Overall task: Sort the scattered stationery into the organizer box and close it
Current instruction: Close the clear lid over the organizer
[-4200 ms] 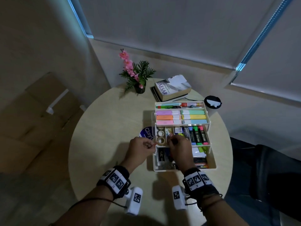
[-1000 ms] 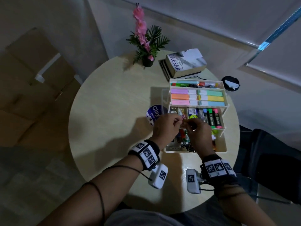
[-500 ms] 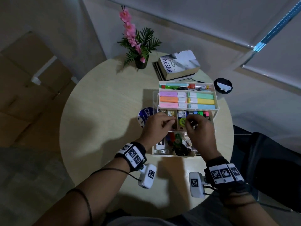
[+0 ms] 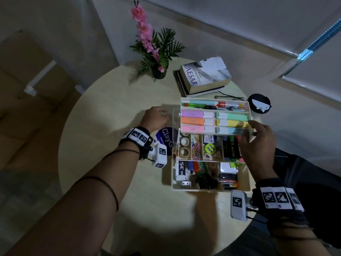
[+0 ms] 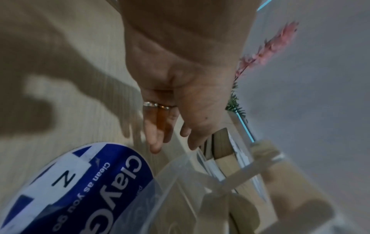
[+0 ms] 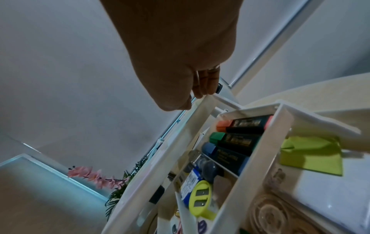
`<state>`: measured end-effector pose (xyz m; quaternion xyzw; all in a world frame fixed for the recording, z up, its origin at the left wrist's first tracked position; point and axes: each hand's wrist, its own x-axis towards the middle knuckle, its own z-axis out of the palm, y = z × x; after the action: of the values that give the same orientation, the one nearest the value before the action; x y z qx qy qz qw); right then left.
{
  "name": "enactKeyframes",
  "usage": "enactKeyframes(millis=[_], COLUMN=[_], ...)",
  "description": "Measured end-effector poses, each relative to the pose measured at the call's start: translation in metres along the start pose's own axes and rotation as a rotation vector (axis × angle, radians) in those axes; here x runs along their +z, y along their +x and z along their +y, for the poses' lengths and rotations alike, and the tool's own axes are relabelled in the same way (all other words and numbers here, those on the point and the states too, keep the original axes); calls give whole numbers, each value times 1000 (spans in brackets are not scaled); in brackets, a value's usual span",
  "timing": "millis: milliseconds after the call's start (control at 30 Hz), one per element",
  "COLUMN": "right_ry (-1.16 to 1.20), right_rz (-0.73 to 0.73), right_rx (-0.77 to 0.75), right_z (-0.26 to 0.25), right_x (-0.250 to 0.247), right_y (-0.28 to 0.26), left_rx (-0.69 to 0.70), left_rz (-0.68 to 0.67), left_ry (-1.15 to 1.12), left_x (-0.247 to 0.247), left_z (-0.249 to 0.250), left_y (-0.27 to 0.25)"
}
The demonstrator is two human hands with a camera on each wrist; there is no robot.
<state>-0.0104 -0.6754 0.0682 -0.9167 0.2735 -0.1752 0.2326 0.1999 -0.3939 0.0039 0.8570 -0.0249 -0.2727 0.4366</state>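
Left hand (image 4: 156, 118) swung aside — wrist view: right fingers (image 6: 201, 92) pinch tray (image 6: 188, 125).

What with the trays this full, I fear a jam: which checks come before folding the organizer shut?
1. Right hand on top tray: ok, it grips the right corner.
2. Left hand on clear lid: cannot tell. The fingers are straight near its edge, but contact is unclear.
3. Markers flat inside middle tray: ok.
4. Green sticky note low in the organizer box: cannot tell. It seems tilted up.
5. ClayGo disc outside the box, by its left wall: ok, though partly behind the lid.
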Motion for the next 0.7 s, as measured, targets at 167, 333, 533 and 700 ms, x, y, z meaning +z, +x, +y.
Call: enactKeyframes(millis=[167,333,533,700], right_ry=[17,81,155,300], right_rz=[32,4,5,-13], right_rx=[76,135,233,296], right_z=[10,10,10,18], right_x=[-2,-7,-14,-33], right_y=[6,10,10,-8], left_rx=[-31,54,116,104], left_rz=[-73,-24,44,106], left_ry=[-15,135,149,7], left_x=[15,20,16,3], left_z=[6,12,20,27], left_y=[14,22,18,3])
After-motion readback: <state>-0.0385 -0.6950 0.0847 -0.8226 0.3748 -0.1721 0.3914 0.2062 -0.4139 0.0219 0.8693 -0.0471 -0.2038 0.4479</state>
